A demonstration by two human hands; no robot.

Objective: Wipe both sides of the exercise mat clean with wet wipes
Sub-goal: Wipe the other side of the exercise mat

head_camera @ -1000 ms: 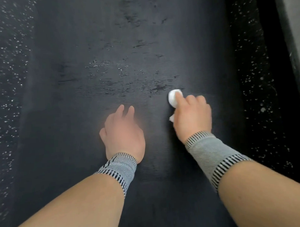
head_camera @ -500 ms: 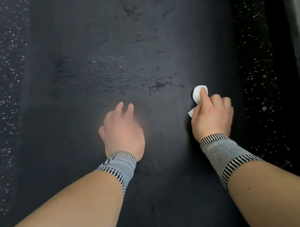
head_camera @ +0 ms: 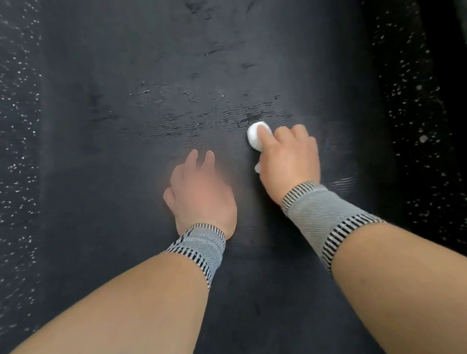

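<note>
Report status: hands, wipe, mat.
Right hand presses wipe on mat. Left hand flat on mat. Wet streaks ahead; nothing blocking.

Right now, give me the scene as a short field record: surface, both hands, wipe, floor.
surface: dark exercise mat, lying flat, with wet streaks and patches across its middle
left hand: resting on the mat, fingers extended, holding nothing
right hand: gripping a bunched white wet wipe, index finger pressing it onto the mat
wipe position: at the near edge of the wet patch, right of the left hand
wrists: striped grey wrist bands on both
floor: black speckled floor on both sides of the mat
</note>
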